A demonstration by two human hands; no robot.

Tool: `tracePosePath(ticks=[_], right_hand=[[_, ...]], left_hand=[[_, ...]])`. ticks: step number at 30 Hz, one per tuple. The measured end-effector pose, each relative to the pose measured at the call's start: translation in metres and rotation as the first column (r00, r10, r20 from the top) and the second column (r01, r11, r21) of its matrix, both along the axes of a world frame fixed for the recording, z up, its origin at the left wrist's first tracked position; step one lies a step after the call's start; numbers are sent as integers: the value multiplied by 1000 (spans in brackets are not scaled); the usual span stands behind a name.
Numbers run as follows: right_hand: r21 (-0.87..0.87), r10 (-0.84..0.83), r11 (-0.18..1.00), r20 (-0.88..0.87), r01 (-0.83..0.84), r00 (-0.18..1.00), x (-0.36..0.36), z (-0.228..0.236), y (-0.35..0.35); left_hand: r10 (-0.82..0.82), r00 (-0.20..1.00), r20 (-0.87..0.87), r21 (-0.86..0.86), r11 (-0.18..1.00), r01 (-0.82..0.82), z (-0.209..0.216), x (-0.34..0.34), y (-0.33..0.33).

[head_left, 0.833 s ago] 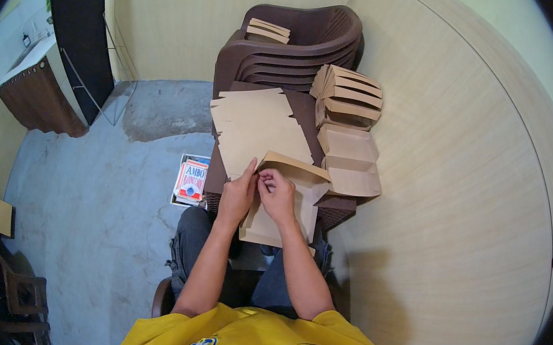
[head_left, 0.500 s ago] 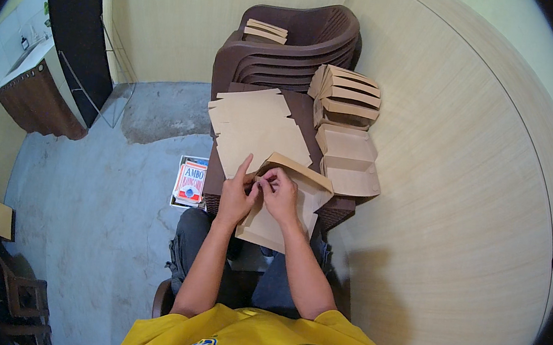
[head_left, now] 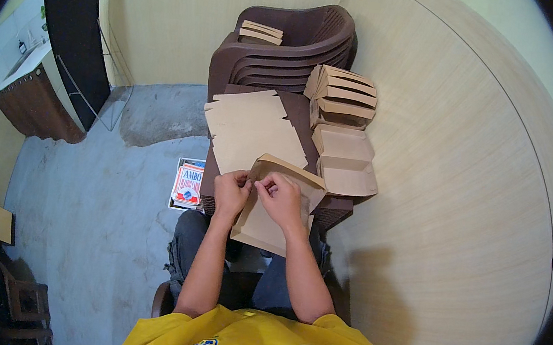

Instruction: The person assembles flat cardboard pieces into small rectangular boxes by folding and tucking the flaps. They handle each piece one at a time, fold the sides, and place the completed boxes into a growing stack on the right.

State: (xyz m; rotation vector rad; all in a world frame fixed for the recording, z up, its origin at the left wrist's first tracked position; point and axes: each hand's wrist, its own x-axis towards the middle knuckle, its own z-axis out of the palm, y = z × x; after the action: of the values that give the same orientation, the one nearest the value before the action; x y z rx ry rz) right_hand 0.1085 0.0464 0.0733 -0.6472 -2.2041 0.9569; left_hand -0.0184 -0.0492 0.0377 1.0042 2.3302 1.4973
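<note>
A partly folded brown cardboard box (head_left: 258, 228) lies open over my lap and the near edge of the table, its far wall raised. My left hand (head_left: 230, 193) is closed around the box's left wall near the far corner, thumb on the inner side. Inside that same corner my right hand (head_left: 281, 201) has its thumb and fingers pinched together; whatever is between the fingertips is too small to make out. Just beyond the box, flat cardboard blanks (head_left: 254, 126) with notched edges lie stacked.
On the right stand an open folded box (head_left: 345, 159) and a row of nested folded boxes (head_left: 345, 97). Behind the dark brown table (head_left: 304, 118) are stacked brown chairs (head_left: 289, 56), with more folded cardboard (head_left: 261, 33) on the seat. A carton with packs (head_left: 187, 185) sits on the floor at left.
My left index finger, raised before, has curled down onto the box wall. My right fingertips have come slightly apart from my left hand. The box has shifted a little toward me.
</note>
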Motion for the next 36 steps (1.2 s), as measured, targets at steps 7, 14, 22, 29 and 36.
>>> tracePosePath(ticks=[7,14,22,29,36], right_hand=[[735,-145,663,-61,143,988,16,75,5],[668,-27,740,-80,74,996,19,73,28],[366,-504,728,-285,579,815,46,70,65],[-379,-321,872,36,311,946,16,-9,59],[-70,150,988,625,-137,766,37,1,57]], left_hand=[[-111,974,-197,-60,993,101,34,5,-13],[-186,982,26,194,965,177,58,2,-26],[27,871,491,444,852,-276,39,-73,-88],[-53,839,542,420,882,-215,21,-46,-66],[-144,922,359,358,934,6,15,-44,-48]])
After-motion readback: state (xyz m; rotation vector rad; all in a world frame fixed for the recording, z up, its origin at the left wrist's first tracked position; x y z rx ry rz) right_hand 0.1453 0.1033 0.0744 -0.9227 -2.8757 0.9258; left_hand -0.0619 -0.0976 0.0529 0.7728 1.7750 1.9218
